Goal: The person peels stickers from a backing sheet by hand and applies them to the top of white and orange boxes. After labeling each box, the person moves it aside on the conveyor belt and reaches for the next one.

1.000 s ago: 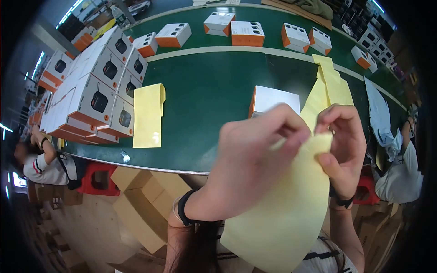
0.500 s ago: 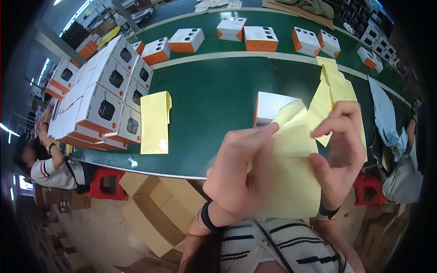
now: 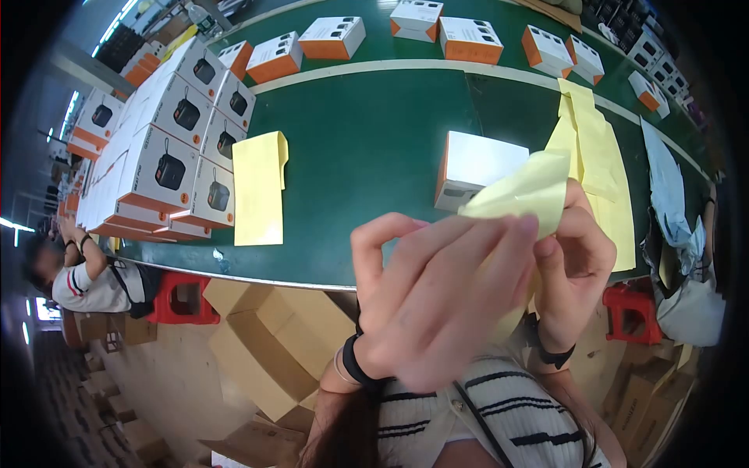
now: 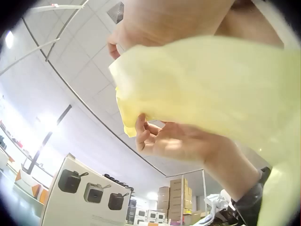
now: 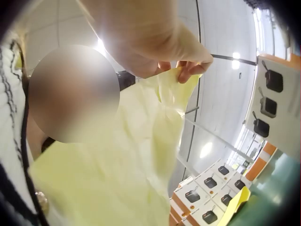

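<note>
A thin yellow sheet (image 3: 523, 187) is held up above the table's front edge, its upper part standing over both hands. My right hand (image 3: 581, 265) pinches it between thumb and bent fingers. From the left, my left hand (image 3: 445, 296) reaches across, its fingertips pinching the sheet close to the right thumb; its little finger is bent away. In the left wrist view the sheet (image 4: 197, 89) hides most of the left fingers. Fingers (image 5: 186, 73) grip the sheet's top edge in the right wrist view. Behind the hands stands a white and orange box (image 3: 484, 168).
A tall stack of boxes (image 3: 172, 160) fills the table's left side, beside a folded yellow sheet (image 3: 259, 195). More yellow sheets (image 3: 601, 187) lie at right. Several boxes (image 3: 471, 40) line the far belt. An open carton (image 3: 273, 343) stands below; another person (image 3: 94, 273) sits at left.
The sheet hung long before me, then its top was folded over; now its top stands up. My left hand has moved across to the right fingers. The head view has shifted slightly.
</note>
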Tool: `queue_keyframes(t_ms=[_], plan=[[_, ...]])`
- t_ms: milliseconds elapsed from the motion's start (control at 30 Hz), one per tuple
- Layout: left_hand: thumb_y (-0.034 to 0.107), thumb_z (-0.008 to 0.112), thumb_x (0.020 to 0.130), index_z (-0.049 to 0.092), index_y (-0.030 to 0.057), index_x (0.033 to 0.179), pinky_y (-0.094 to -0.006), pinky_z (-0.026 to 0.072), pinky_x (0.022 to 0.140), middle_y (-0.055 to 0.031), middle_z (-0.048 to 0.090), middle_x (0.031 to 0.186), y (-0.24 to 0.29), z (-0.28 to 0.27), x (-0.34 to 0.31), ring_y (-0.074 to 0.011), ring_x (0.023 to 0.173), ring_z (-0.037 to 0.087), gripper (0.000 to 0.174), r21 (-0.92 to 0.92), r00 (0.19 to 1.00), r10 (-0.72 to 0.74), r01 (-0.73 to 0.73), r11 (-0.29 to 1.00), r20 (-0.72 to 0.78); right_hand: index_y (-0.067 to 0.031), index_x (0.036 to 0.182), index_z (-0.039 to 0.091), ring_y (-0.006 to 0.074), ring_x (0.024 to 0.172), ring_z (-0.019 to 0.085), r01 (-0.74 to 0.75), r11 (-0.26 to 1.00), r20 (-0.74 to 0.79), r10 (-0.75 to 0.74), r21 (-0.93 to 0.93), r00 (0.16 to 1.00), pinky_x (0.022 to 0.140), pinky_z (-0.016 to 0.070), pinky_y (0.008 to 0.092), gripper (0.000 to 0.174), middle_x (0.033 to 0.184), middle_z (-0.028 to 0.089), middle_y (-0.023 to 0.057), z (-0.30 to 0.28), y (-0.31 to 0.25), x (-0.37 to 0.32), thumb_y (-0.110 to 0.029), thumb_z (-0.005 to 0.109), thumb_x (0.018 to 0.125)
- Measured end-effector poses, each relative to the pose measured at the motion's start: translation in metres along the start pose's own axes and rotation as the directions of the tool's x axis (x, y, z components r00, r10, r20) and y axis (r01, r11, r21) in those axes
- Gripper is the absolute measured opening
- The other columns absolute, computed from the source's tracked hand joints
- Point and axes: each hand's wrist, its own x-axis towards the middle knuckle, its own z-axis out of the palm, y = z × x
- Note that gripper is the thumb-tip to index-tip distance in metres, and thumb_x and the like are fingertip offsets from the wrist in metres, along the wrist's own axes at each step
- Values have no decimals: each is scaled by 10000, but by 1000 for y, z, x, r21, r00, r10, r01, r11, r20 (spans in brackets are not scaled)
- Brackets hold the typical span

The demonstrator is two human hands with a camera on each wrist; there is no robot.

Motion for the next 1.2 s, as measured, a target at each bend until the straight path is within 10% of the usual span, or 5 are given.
queue_keyframes(t_ms=[500,833,1000,1200], plan=[[-19,781,584,709,9,907,-290,483,587,-70,662,832,-8,20,6,-219,719,606,332,-460,953,-301,253,851,-33,16,891,627,223,899,554,135,981,-45,-143,-141,989,804,428,328,51,1002,645,154,0,14,-13,-16,648,857],[11,692,626,722,41,923,-286,487,592,-75,686,875,-6,22,-3,-199,718,638,300,-411,957,-290,255,875,-24,44,932,641,216,880,542,29,996,-92,-37,-89,995,791,422,316,95,1003,644,147,1,12,-15,-24,650,866],[83,685,619,716,43,918,-298,447,621,-98,685,1012,-5,15,-1,-186,761,630,303,49,1000,-2,3,999,-30,54,922,644,216,864,534,-32,999,-161,27,-29,987,778,416,314,103,973,646,142,4,13,-14,-7,666,842],[83,672,639,682,-13,882,-320,453,620,-112,658,961,-1,16,-5,-215,724,598,261,-117,1000,0,3,993,22,23,828,659,211,820,519,73,989,-108,-87,-125,990,756,405,307,36,867,642,107,-3,17,-11,22,676,797]])
